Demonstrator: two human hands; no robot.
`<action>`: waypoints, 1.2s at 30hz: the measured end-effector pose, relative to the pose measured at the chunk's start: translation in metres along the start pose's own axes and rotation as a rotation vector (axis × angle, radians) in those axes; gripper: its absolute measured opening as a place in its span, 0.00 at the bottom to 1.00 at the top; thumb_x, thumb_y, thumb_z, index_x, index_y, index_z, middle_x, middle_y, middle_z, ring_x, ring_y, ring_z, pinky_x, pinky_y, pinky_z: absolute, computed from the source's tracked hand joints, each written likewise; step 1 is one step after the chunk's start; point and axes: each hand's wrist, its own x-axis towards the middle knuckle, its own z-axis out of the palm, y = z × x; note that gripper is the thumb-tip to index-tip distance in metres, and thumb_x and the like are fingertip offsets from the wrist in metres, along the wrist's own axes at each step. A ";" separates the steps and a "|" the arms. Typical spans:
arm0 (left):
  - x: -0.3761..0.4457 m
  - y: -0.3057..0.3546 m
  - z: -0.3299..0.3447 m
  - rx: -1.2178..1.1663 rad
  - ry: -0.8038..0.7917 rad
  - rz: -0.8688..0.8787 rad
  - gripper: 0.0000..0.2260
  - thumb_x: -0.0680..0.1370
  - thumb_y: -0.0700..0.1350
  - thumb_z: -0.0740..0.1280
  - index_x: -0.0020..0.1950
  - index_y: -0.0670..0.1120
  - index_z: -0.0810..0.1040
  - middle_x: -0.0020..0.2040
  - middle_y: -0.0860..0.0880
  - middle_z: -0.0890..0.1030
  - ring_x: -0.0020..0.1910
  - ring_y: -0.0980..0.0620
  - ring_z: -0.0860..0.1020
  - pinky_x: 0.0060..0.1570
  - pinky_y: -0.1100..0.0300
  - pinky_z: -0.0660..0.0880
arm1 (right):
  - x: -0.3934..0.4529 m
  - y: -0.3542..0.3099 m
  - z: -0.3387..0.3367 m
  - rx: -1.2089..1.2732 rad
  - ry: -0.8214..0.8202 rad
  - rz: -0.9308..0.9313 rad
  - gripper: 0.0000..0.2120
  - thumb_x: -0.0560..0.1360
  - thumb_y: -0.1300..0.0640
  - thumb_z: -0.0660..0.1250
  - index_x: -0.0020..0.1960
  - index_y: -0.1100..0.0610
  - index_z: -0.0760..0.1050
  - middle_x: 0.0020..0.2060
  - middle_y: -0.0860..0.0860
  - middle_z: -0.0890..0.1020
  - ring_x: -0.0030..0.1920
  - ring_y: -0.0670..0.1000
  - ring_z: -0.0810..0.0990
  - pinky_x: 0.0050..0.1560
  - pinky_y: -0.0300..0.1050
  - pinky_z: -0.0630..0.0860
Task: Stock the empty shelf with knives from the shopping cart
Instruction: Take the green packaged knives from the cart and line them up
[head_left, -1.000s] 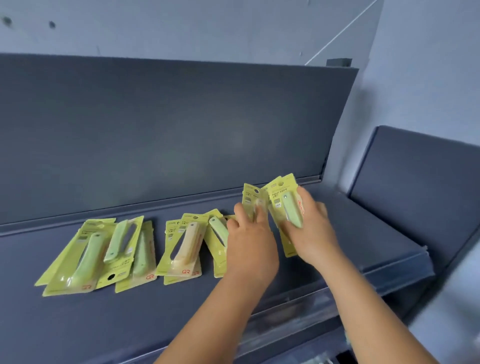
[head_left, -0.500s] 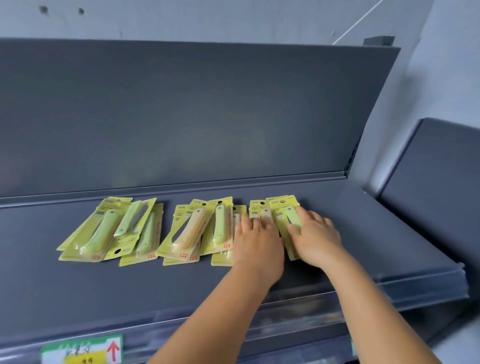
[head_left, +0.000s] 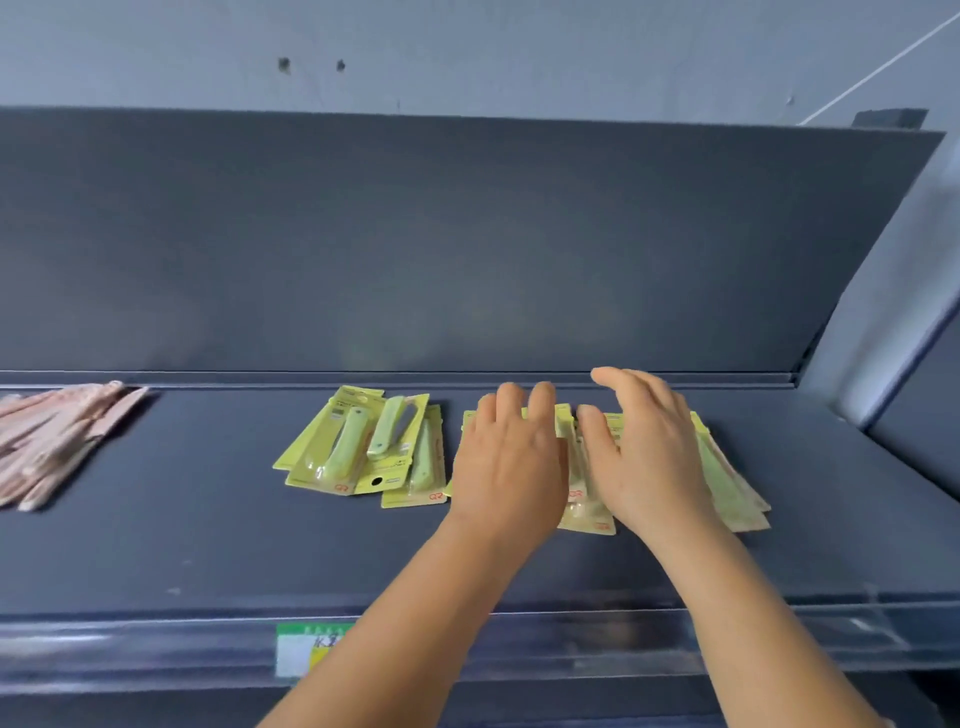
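Head view. We see both hands laid over the right-hand batch of knife packs (head_left: 727, 483) on the dark shelf (head_left: 208, 545), near the back lip. The left hand (head_left: 511, 467) lies palm down on the left part of this batch, fingers fairly straight and pointing to the back panel. The right hand (head_left: 644, 452) sits just beside it, fingers loosely arched, thumb toward the left hand. Neither grip closes on a pack; both are open, and whether the right fingertips touch the packs we cannot tell.

We judge the step as squaring this batch. To do it well, we keep palms flat and nudge the packs into line without fanning them.

1 tidy batch of green knife packs (head_left: 363, 452) lies just left, apart from the hands. A pinkish pile (head_left: 57, 441), blurred, sits far left. A price label (head_left: 306, 649) shows on the shelf's front rail. The shopping cart is out of view.
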 end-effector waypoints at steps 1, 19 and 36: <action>-0.003 -0.016 -0.006 -0.006 0.033 -0.017 0.18 0.70 0.43 0.70 0.59 0.41 0.76 0.46 0.43 0.77 0.42 0.42 0.76 0.39 0.54 0.74 | -0.001 -0.013 0.006 0.022 -0.001 -0.021 0.17 0.77 0.54 0.62 0.66 0.54 0.72 0.65 0.49 0.73 0.66 0.52 0.67 0.65 0.43 0.61; -0.039 -0.231 -0.045 -0.044 -0.476 -0.088 0.23 0.81 0.47 0.54 0.75 0.45 0.57 0.74 0.48 0.61 0.73 0.46 0.60 0.69 0.51 0.62 | -0.036 -0.171 0.138 -0.145 -0.512 -0.164 0.22 0.81 0.51 0.55 0.75 0.46 0.58 0.74 0.44 0.61 0.73 0.50 0.57 0.73 0.47 0.55; -0.049 -0.275 -0.067 0.175 -0.542 0.002 0.20 0.81 0.50 0.55 0.72 0.48 0.61 0.67 0.48 0.69 0.61 0.45 0.72 0.61 0.54 0.66 | -0.034 -0.187 0.140 -0.339 -0.704 -0.079 0.19 0.81 0.58 0.51 0.71 0.54 0.64 0.73 0.48 0.60 0.70 0.55 0.64 0.70 0.49 0.61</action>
